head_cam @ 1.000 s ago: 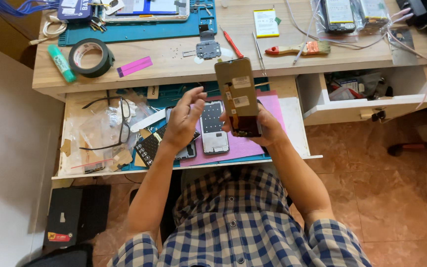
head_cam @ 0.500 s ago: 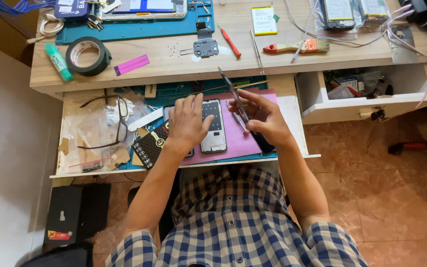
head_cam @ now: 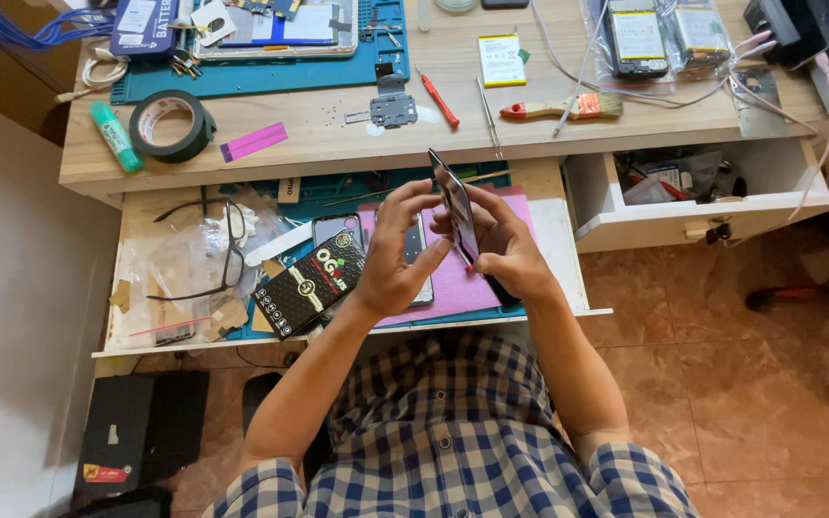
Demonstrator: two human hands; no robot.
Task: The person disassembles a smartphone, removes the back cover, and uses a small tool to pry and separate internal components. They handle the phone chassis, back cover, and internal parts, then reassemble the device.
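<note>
Panel (head_cam: 457, 203) now turned edge-on, tilted up, where a second ago its back faced the camera: likely being checked along the edge. Pinched between left hand (head_cam: 397, 251) and right hand (head_cam: 501, 251) above pink mat (head_cam: 453, 283). At 3 o'clock, open drawer (head_cam: 722, 206) holding small parts.

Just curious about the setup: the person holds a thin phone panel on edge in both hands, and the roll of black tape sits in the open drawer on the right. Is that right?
Not quite. The head view shows the roll of black tape on the desktop at the left, not in the drawer. The left hand and right hand do hold the thin phone panel on edge.
</note>
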